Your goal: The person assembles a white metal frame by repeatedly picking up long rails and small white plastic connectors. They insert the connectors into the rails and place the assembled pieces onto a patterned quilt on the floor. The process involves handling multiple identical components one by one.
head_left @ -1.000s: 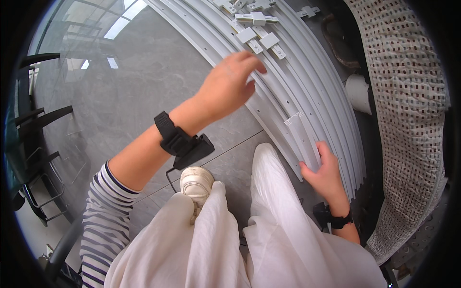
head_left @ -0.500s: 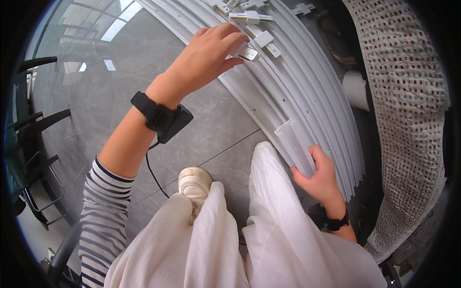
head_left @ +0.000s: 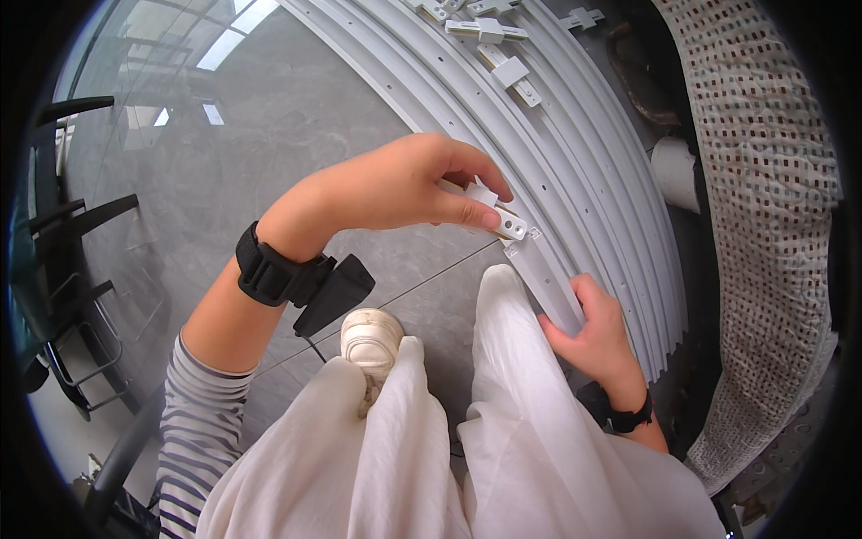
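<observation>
My left hand pinches a small white plastic connector piece between thumb and fingers, just above the near end of a short white rail section. My right hand grips that rail section from below, near my knee. A long stack of white rails lies on the grey tiled floor and curves up toward the top of the view. Both wrists wear black straps.
Several more white connector pieces lie on the rails at the top. A beige perforated mat runs down the right side, with a white roll beside it. Black chair legs stand at the left. My white shoe rests on the floor.
My left hand reached up to the loose connector pieces at the top, took one, and brought it down to the end of the rail section held by my right hand.
</observation>
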Motion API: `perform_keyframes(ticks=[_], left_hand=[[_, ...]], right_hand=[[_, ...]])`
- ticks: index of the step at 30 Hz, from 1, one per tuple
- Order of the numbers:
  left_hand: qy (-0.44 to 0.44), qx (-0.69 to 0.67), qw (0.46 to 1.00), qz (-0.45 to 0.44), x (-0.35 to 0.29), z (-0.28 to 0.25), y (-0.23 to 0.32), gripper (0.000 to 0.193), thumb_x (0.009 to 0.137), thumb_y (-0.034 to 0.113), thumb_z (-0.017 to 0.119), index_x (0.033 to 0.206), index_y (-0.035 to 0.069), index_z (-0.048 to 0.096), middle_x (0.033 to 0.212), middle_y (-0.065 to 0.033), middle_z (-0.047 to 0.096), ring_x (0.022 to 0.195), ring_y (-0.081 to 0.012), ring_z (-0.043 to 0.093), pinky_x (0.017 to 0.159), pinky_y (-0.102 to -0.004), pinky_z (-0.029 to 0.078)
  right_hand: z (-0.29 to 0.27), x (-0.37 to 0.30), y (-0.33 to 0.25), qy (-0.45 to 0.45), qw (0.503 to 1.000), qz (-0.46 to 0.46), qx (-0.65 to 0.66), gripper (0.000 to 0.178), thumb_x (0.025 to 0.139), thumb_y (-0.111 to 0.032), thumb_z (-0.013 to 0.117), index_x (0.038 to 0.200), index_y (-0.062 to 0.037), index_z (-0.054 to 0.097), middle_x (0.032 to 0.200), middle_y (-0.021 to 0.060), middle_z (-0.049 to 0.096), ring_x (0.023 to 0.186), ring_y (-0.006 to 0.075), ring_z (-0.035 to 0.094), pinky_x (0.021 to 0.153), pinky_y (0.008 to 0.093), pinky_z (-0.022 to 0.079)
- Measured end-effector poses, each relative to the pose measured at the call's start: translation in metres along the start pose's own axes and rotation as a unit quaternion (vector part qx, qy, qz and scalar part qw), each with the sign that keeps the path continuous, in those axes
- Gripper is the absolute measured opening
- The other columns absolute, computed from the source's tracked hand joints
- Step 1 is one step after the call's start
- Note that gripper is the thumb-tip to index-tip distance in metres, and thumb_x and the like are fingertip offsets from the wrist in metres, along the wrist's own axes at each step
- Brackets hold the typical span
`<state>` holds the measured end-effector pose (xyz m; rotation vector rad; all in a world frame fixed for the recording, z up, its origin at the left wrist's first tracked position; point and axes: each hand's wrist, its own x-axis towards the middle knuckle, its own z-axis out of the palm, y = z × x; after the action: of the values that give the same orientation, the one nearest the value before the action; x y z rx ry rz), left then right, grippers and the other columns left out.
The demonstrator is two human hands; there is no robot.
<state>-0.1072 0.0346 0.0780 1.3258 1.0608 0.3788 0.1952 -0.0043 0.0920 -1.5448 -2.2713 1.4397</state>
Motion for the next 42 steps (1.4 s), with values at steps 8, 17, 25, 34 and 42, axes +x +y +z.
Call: perform_keyframes(ticks=[8, 17, 25, 34, 42], left_hand=[[0.001, 0.010, 1.000, -0.015, 0.001, -0.007, 0.008, 0.037, 0.079, 0.028, 0.082, 0.096, 0.001, 0.064, 0.096, -0.0071, 0.070, 0.093, -0.0138, 0.066, 0.081, -0.0273, 0.051], [0.016, 0.013, 1.000, 0.017, 0.000, -0.006, -0.002, 0.034, 0.079, 0.029, 0.083, 0.093, 0.004, 0.065, 0.094, -0.0012, 0.069, 0.091, -0.0115, 0.061, 0.076, -0.0256, 0.049], [0.010, -0.021, 1.000, 0.020, -0.002, -0.003, -0.005, 0.032, 0.079, 0.028, 0.082, 0.093, 0.005, 0.065, 0.094, -0.0004, 0.069, 0.094, -0.0108, 0.060, 0.078, -0.0259, 0.048], [-0.018, -0.034, 0.999, 0.026, -0.002, 0.000, -0.008, 0.030, 0.081, 0.026, 0.081, 0.093, 0.004, 0.064, 0.094, -0.0011, 0.069, 0.093, -0.0113, 0.060, 0.085, -0.0278, 0.047], [-0.042, -0.004, 0.999, 0.015, -0.004, 0.006, -0.007, 0.037, 0.082, 0.031, 0.079, 0.094, 0.002, 0.060, 0.099, -0.0055, 0.067, 0.097, -0.0165, 0.060, 0.088, -0.0322, 0.047]], right_hand=[[0.003, -0.002, 0.000, -0.021, 1.000, 0.001, 0.004, 0.029, 0.074, -0.013, 0.074, 0.090, -0.0014, 0.053, 0.080, 0.0175, 0.063, 0.072, 0.0346, 0.066, 0.064, 0.0380, 0.051], [0.012, -0.001, 0.003, -0.021, 1.000, -0.011, 0.019, 0.030, 0.074, -0.013, 0.074, 0.092, -0.0019, 0.053, 0.081, 0.0186, 0.064, 0.072, 0.0375, 0.064, 0.064, 0.0396, 0.051], [0.014, -0.002, 0.004, -0.029, 1.000, -0.006, 0.009, 0.032, 0.074, -0.014, 0.074, 0.094, -0.0021, 0.052, 0.082, 0.0197, 0.064, 0.073, 0.0393, 0.064, 0.064, 0.0421, 0.051], [0.016, -0.002, 0.003, -0.044, 0.999, 0.006, 0.004, 0.034, 0.075, -0.016, 0.074, 0.096, -0.0020, 0.053, 0.082, 0.0206, 0.065, 0.075, 0.0404, 0.064, 0.064, 0.0434, 0.051], [0.020, -0.005, 0.007, -0.060, 0.998, -0.011, -0.023, 0.034, 0.075, -0.017, 0.074, 0.097, -0.0019, 0.053, 0.080, 0.0202, 0.064, 0.071, 0.0409, 0.063, 0.063, 0.0449, 0.050]])
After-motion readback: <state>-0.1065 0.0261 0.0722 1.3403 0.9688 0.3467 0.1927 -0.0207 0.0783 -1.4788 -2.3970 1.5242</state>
